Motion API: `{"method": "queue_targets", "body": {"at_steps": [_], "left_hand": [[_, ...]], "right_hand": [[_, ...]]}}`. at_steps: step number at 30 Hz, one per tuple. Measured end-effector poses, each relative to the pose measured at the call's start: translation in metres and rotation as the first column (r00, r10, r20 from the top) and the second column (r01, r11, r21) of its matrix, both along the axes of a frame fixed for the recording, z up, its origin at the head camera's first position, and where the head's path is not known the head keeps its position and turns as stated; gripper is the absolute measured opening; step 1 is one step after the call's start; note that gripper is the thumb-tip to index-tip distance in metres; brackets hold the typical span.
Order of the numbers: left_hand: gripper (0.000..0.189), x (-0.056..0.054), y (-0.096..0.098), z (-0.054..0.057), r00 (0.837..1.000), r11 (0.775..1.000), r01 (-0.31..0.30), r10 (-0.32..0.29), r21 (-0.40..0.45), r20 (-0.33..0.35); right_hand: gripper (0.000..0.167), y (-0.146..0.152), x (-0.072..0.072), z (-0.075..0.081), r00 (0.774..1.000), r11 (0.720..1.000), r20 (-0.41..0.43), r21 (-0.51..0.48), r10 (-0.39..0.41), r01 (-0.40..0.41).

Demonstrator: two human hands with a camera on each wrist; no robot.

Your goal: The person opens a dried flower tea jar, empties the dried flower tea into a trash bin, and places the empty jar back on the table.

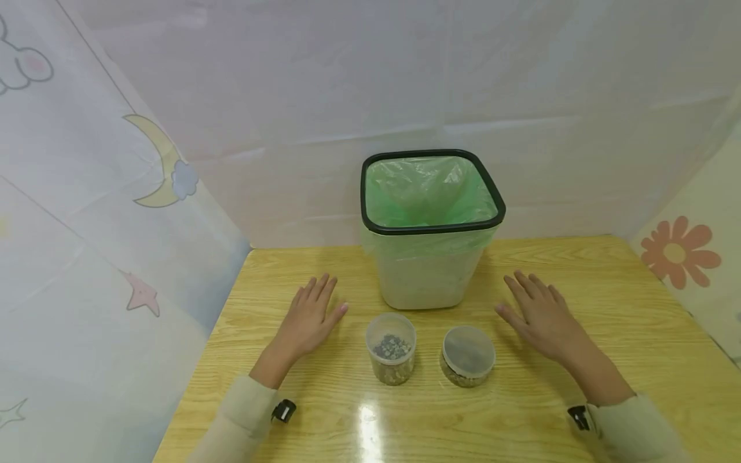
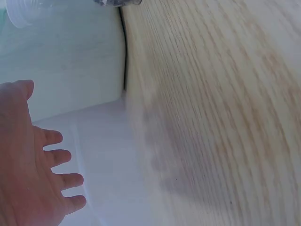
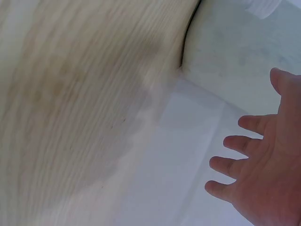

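Note:
My left hand (image 1: 303,325) is held over the table left of the jars, fingers straight and spread, holding nothing. On the other side my right hand (image 1: 544,318) mirrors it, palm down with the fingers extended. Between them stand two clear plastic containers. The taller jar (image 1: 392,370), nearer the left hand, has small grey, gravel-like bits inside. A shorter round tub (image 1: 469,350), nearer the right hand, has a translucent top and similar grainy contents low down. Both wrist views show the left fingers (image 2: 70,181) and right fingers (image 3: 229,165) touching nothing, with shadows on the wood.
Behind the jars stands a pale bin (image 1: 428,276) with a black rim and a green plastic liner (image 1: 425,186). The wooden table (image 1: 312,418) meets a white sheet (image 1: 289,128) at the back. Printed sheets hang at both sides.

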State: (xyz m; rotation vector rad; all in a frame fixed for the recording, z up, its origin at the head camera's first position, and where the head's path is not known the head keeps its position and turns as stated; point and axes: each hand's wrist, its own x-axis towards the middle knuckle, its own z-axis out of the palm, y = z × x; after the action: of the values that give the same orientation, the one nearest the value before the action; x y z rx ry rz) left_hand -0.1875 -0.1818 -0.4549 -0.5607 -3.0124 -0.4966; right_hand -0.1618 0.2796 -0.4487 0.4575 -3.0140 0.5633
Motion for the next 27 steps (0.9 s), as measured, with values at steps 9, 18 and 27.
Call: {"method": "queue_targets", "body": {"at_steps": [9,18,27], "left_hand": [[0.073,0.014,0.005,0.007,1.0,0.998,0.029,-0.029,0.059,-0.009],[0.071,0.025,0.007,0.011,0.999,0.995,0.049,-0.048,0.084,-0.017],[0.07,0.036,0.014,0.016,0.997,0.992,0.081,-0.08,0.1,-0.009]], "right_hand": [[0.075,-0.018,0.011,0.006,0.999,0.999,-0.003,-0.003,0.048,-0.048],[0.076,-0.034,0.02,0.008,0.995,0.995,-0.014,0.004,0.096,-0.095],[0.074,-0.047,0.029,0.009,0.989,0.99,-0.038,0.008,0.14,-0.14]]}}
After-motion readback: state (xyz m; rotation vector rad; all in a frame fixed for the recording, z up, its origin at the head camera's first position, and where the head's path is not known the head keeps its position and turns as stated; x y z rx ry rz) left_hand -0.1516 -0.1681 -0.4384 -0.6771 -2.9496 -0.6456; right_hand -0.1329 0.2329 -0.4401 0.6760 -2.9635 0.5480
